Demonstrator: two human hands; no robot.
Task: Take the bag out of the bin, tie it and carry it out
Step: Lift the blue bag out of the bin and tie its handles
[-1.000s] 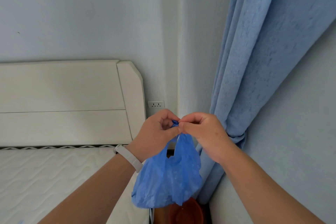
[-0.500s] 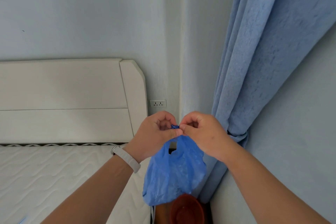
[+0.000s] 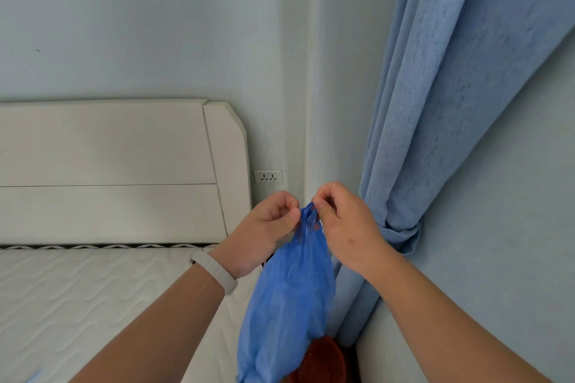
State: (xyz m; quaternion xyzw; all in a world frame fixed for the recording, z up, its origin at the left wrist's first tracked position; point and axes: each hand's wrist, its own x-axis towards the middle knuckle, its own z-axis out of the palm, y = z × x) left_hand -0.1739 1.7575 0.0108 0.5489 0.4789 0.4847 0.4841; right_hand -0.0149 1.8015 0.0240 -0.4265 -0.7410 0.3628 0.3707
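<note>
A thin blue plastic bag (image 3: 287,298) hangs in the air in front of me, gathered to a narrow neck at its top. My left hand (image 3: 264,233), with a white band on the wrist, pinches the left side of that neck. My right hand (image 3: 345,224) pinches the right side, fingertips almost touching the left ones. Below the bag, at the bottom edge of the view, stands a small reddish-brown bin (image 3: 323,361), partly hidden by the bag.
A bed with a white quilted mattress (image 3: 77,305) and a cream headboard (image 3: 118,171) fills the left. A tied-back blue curtain (image 3: 435,134) hangs on the right. A wall socket (image 3: 268,176) sits in the corner, and the bin stands in the narrow gap.
The two handles have been drawn together, so the open loop at the bag's top has closed into a narrow neck. The bag hangs longer and slimmer, and my hands sit slightly apart.
</note>
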